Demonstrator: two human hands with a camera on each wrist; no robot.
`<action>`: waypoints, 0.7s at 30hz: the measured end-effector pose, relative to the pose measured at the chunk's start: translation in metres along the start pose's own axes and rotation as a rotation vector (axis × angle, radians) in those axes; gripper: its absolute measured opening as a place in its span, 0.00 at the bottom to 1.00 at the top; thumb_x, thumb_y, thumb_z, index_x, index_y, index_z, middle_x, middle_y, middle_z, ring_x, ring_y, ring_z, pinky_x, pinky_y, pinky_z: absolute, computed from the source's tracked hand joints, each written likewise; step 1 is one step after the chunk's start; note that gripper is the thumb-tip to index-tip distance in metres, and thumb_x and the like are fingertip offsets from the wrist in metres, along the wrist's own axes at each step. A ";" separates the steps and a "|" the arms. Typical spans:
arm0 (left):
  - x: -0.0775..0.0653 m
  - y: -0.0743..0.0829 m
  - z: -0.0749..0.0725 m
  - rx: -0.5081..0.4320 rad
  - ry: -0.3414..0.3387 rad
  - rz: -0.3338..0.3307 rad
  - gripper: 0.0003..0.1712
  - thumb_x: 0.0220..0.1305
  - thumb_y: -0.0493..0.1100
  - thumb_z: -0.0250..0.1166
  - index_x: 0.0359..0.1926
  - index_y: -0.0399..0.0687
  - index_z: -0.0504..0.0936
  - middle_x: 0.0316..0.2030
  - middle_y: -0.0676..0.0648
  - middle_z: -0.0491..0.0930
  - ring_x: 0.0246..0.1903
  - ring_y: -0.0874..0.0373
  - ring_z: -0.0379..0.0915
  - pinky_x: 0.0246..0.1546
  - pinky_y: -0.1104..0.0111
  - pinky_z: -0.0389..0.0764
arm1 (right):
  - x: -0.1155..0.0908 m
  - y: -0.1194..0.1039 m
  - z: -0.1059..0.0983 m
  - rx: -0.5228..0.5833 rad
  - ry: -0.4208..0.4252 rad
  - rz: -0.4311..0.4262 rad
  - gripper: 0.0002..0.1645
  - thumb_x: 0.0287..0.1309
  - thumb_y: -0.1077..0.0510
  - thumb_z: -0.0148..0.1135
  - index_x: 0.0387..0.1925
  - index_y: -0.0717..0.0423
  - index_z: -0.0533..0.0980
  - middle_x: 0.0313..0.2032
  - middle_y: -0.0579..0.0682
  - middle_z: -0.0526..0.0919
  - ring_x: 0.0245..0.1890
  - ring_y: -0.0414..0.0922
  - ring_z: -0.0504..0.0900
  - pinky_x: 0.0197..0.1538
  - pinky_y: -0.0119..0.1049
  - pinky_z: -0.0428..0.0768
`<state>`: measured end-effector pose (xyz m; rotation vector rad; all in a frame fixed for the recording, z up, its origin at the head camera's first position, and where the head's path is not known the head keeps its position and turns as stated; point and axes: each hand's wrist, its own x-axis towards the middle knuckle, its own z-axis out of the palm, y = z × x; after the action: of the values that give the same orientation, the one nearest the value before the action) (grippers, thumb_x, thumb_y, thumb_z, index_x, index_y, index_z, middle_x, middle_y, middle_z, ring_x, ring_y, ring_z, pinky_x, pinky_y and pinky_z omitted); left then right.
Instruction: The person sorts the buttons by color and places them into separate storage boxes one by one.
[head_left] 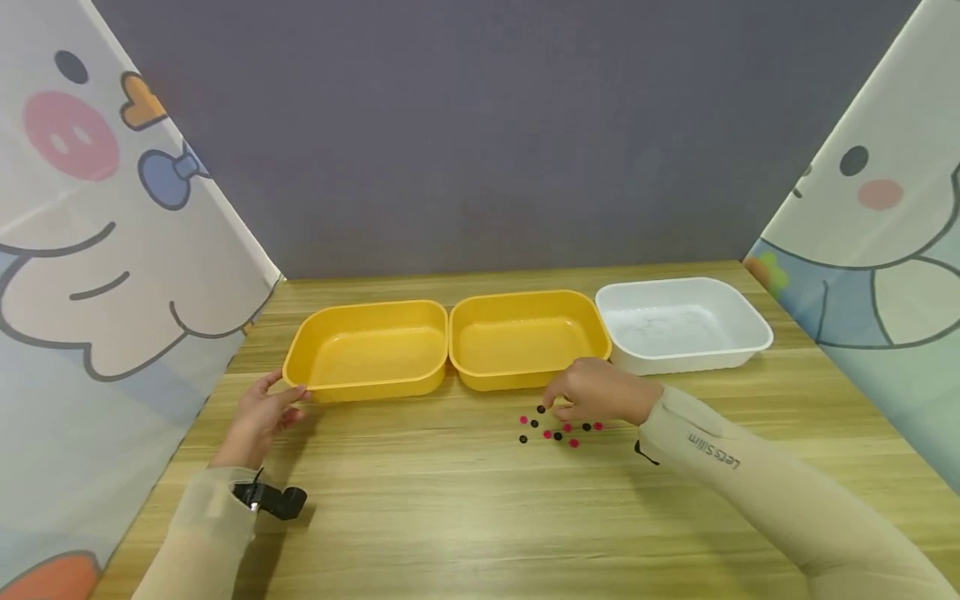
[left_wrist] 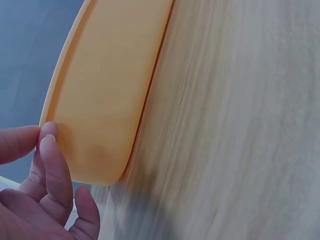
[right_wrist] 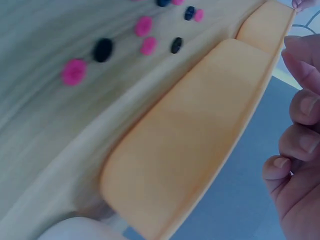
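Note:
My left hand (head_left: 262,417) is at the near left corner of the left yellow tray (head_left: 367,390), thumb and fingers pinching its rim. The left wrist view shows those fingertips (left_wrist: 48,131) on the yellow edge. My right hand (head_left: 600,392) hovers over a scatter of small round pieces like buttons, its lower fingers curled, thumb and forefinger a little apart with nothing visible between them. A black button (head_left: 541,409) lies right by its fingertips. Around it lie several pink buttons (head_left: 573,443) and other black buttons (head_left: 523,439). In the right wrist view they lie beside the trays.
A second yellow tray (head_left: 525,379) stands against the left one, in the middle. To its right is a white tray (head_left: 690,362). All stand on a wood-grain table (head_left: 450,517) before a grey back wall (head_left: 480,142), with cartoon-printed panels (head_left: 45,217) at both sides.

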<state>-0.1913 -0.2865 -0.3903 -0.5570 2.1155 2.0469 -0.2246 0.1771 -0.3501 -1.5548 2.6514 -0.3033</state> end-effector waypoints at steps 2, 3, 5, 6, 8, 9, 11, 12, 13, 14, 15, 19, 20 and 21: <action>0.000 0.001 -0.001 -0.022 -0.013 -0.010 0.45 0.70 0.38 0.55 0.75 0.40 0.34 0.25 0.60 0.81 0.19 0.65 0.75 0.29 0.75 0.78 | -0.005 0.001 0.002 0.010 -0.012 0.015 0.05 0.51 0.63 0.67 0.32 0.54 0.85 0.27 0.40 0.84 0.16 0.29 0.62 0.25 0.26 0.71; 0.000 0.001 -0.001 -0.032 -0.018 -0.015 0.45 0.71 0.38 0.55 0.75 0.41 0.34 0.25 0.60 0.81 0.19 0.65 0.75 0.29 0.75 0.78 | -0.007 0.001 0.003 0.010 -0.021 0.022 0.04 0.51 0.62 0.68 0.32 0.54 0.84 0.27 0.40 0.83 0.16 0.29 0.62 0.25 0.26 0.71; 0.000 0.001 -0.001 -0.047 -0.031 -0.014 0.45 0.71 0.37 0.55 0.75 0.40 0.34 0.25 0.59 0.82 0.19 0.65 0.75 0.29 0.76 0.78 | -0.011 0.001 0.006 0.010 -0.028 0.031 0.02 0.51 0.62 0.68 0.29 0.52 0.83 0.23 0.38 0.80 0.16 0.29 0.63 0.25 0.26 0.70; 0.000 0.001 -0.001 -0.053 -0.038 -0.014 0.45 0.71 0.37 0.54 0.75 0.40 0.34 0.25 0.59 0.82 0.19 0.65 0.75 0.29 0.76 0.78 | -0.013 0.001 0.007 0.014 -0.032 0.034 0.01 0.52 0.62 0.68 0.29 0.52 0.83 0.23 0.38 0.79 0.17 0.29 0.64 0.25 0.26 0.70; -0.001 0.002 -0.001 -0.061 -0.048 -0.012 0.45 0.71 0.37 0.54 0.75 0.41 0.32 0.25 0.59 0.82 0.18 0.65 0.75 0.28 0.76 0.77 | -0.016 0.002 0.009 0.015 -0.040 0.046 0.01 0.52 0.61 0.68 0.29 0.52 0.83 0.22 0.37 0.78 0.18 0.29 0.64 0.24 0.26 0.68; -0.001 0.002 -0.002 -0.065 -0.050 -0.011 0.46 0.71 0.37 0.54 0.75 0.42 0.32 0.25 0.59 0.82 0.18 0.66 0.75 0.28 0.76 0.77 | -0.017 0.003 0.011 0.016 -0.046 0.056 0.01 0.52 0.61 0.67 0.29 0.51 0.83 0.22 0.37 0.78 0.18 0.29 0.64 0.24 0.26 0.68; 0.000 0.002 -0.002 -0.070 -0.050 -0.014 0.47 0.71 0.36 0.54 0.75 0.43 0.30 0.25 0.58 0.82 0.18 0.66 0.75 0.27 0.77 0.77 | -0.021 0.004 0.013 0.018 -0.040 0.057 0.03 0.52 0.60 0.68 0.31 0.53 0.85 0.25 0.38 0.81 0.18 0.28 0.65 0.25 0.26 0.70; 0.000 0.002 -0.002 -0.068 -0.048 -0.017 0.47 0.71 0.36 0.54 0.75 0.44 0.30 0.25 0.58 0.82 0.18 0.65 0.75 0.27 0.76 0.77 | -0.022 0.004 0.014 0.017 -0.036 0.058 0.04 0.52 0.60 0.68 0.32 0.53 0.85 0.27 0.38 0.83 0.19 0.28 0.66 0.27 0.27 0.72; 0.000 0.002 -0.002 -0.071 -0.045 -0.021 0.47 0.70 0.36 0.55 0.75 0.44 0.29 0.25 0.58 0.82 0.18 0.65 0.75 0.27 0.76 0.78 | -0.024 0.005 0.016 0.019 -0.031 0.056 0.05 0.51 0.60 0.68 0.32 0.53 0.85 0.28 0.39 0.84 0.19 0.28 0.66 0.27 0.27 0.73; 0.000 0.001 -0.002 -0.070 -0.043 -0.025 0.48 0.70 0.36 0.55 0.75 0.45 0.29 0.25 0.58 0.82 0.18 0.65 0.75 0.26 0.76 0.78 | -0.026 0.005 0.017 0.024 -0.028 0.055 0.05 0.51 0.61 0.69 0.33 0.53 0.85 0.29 0.40 0.84 0.19 0.27 0.66 0.27 0.27 0.73; 0.001 0.001 -0.002 -0.068 -0.040 -0.029 0.48 0.70 0.36 0.55 0.75 0.45 0.30 0.25 0.58 0.82 0.18 0.65 0.75 0.26 0.76 0.78 | -0.027 0.006 0.018 0.032 -0.027 0.056 0.05 0.50 0.61 0.68 0.32 0.52 0.85 0.28 0.39 0.84 0.19 0.27 0.66 0.27 0.26 0.72; 0.002 0.001 -0.003 -0.064 -0.041 -0.033 0.48 0.70 0.36 0.55 0.75 0.45 0.30 0.25 0.57 0.81 0.18 0.65 0.75 0.26 0.75 0.78 | -0.033 0.009 0.022 0.085 -0.036 0.081 0.06 0.50 0.61 0.68 0.33 0.51 0.85 0.25 0.37 0.82 0.18 0.27 0.64 0.24 0.24 0.68; 0.002 0.001 -0.003 -0.062 -0.041 -0.032 0.48 0.70 0.36 0.55 0.75 0.46 0.30 0.25 0.58 0.81 0.18 0.65 0.75 0.26 0.75 0.78 | -0.034 0.010 0.022 0.103 -0.041 0.093 0.07 0.50 0.61 0.67 0.33 0.50 0.85 0.24 0.37 0.81 0.18 0.27 0.64 0.24 0.25 0.68; 0.002 0.001 -0.003 -0.061 -0.038 -0.032 0.48 0.70 0.36 0.55 0.75 0.46 0.30 0.24 0.58 0.81 0.17 0.65 0.75 0.26 0.75 0.78 | -0.035 0.011 0.023 0.120 -0.046 0.105 0.08 0.50 0.62 0.67 0.34 0.51 0.85 0.25 0.37 0.81 0.18 0.27 0.64 0.23 0.25 0.67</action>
<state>-0.1930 -0.2897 -0.3897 -0.5516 2.0158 2.0941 -0.2141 0.2093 -0.3769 -1.3665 2.6148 -0.4075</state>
